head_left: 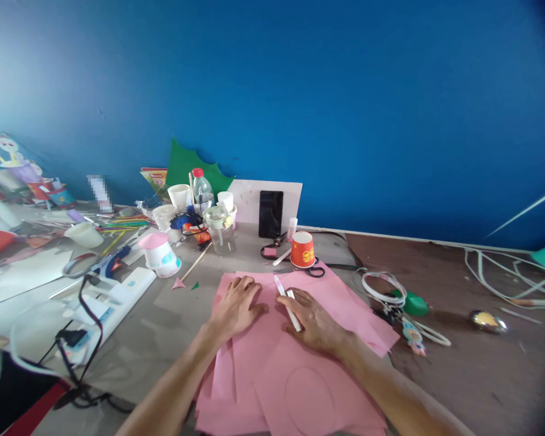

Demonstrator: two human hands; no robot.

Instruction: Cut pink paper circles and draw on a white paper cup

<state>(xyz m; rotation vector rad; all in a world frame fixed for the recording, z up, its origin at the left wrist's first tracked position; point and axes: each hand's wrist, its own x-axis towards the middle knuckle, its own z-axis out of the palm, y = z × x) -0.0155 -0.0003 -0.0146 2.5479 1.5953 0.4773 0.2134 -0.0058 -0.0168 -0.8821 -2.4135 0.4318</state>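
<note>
A stack of pink paper sheets (254, 369) lies on the table in front of me, a round outline drawn on the sheet nearest me. My left hand (237, 303) rests palm down on the upper left of the sheets, fingers spread and holding nothing. A slim white marker (293, 316) with a pinkish far end slants over the paper, pinched by my right hand (317, 322). A small white piece, perhaps its cap, shows by the fingers. Just beyond the paper stands a red paper cup (303, 249), with the black handles of scissors (317, 271) beside it.
Behind the paper, a black phone (271, 214) leans upright near a glue stick (292, 229). To the left are a glass jar (221, 231), a pink-topped paper cup (157, 254) and a white power strip (127, 303). White cables (384, 284) and a keychain figure (413, 337) lie rightward.
</note>
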